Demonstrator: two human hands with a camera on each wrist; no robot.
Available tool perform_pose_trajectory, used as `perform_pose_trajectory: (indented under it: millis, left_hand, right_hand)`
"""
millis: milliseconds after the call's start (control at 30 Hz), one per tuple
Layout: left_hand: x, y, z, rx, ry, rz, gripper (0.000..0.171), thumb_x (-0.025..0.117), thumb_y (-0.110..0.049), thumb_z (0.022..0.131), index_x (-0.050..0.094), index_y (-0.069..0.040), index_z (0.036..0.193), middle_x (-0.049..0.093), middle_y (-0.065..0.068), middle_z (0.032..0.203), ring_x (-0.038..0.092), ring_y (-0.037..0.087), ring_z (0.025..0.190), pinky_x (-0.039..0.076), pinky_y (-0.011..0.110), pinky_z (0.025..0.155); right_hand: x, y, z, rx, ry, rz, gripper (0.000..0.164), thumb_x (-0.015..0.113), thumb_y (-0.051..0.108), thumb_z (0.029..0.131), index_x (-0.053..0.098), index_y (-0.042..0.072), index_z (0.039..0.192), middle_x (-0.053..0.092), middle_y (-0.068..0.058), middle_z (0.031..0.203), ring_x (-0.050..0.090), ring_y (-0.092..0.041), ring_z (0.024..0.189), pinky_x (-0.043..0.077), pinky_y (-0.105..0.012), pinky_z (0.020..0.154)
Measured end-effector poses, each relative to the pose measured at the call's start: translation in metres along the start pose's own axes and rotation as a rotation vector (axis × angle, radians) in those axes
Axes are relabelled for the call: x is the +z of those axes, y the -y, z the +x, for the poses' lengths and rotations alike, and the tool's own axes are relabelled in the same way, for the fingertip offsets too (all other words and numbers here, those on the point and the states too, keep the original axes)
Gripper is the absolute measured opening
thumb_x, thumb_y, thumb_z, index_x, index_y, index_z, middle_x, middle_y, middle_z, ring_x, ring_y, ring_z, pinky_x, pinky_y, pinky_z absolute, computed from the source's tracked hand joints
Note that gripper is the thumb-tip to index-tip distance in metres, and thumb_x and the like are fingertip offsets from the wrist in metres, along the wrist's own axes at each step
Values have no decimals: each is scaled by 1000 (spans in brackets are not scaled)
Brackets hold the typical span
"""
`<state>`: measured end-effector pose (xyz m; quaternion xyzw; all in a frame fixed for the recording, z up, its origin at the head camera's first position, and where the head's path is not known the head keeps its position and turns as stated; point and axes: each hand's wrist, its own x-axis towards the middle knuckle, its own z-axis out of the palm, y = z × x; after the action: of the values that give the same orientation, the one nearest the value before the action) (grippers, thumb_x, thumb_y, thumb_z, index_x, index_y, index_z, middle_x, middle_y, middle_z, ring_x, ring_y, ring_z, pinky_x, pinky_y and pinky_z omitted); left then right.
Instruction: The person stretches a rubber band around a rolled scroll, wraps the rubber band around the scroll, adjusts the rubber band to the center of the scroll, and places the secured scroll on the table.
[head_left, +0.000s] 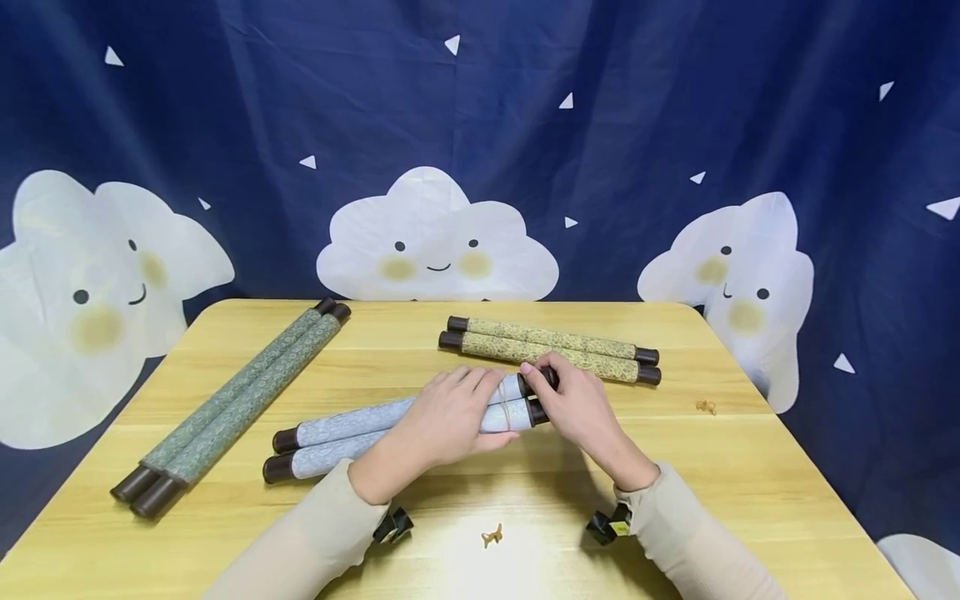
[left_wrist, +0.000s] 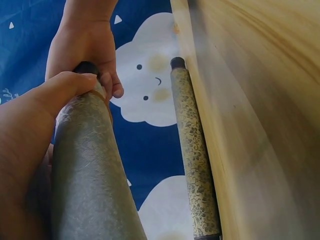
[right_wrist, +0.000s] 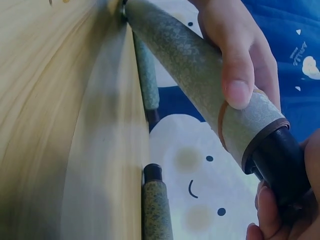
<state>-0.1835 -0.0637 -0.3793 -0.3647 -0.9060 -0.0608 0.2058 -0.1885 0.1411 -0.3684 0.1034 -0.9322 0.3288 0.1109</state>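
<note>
A pale blue double-roller scroll with dark end knobs lies slantwise across the middle of the head view. My left hand grips it from above near its right end, the thumb along its side in the right wrist view. Around that end runs a thin tan rubber band, just beside the left thumb. My right hand holds the dark knobs at the scroll's right end between thumb and fingers. Part of the scroll is hidden under the left hand.
Behind the hands lies a yellow patterned scroll. A longer green scroll rests slanted at the left of the wooden table. One loose rubber band lies near the front, another band at the right. A dark blue curtain hangs behind.
</note>
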Motion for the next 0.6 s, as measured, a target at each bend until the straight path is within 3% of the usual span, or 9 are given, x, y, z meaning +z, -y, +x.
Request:
perform_pose_trajectory:
  millis: [367, 600]
  left_hand:
    - [-1, 2, 0, -49, 106, -6, 81, 54, -69, 85, 49, -5, 135, 61, 10, 125, 58, 27, 110, 52, 44, 91]
    - [0, 3, -2, -41, 112, -46, 87, 51, -75, 84, 48, -7, 138, 60, 9, 125, 58, 27, 112, 51, 44, 92]
  right_hand:
    - [-2, -4, 3, 1, -32, -26, 38, 51, 53, 97, 68, 19, 97, 64, 3, 72, 55, -14, 60, 44, -33, 57]
    - [2, -3, 0, -10, -31, -33, 35, 51, 51, 98, 65, 19, 94, 63, 3, 73, 54, -15, 60, 43, -34, 58]
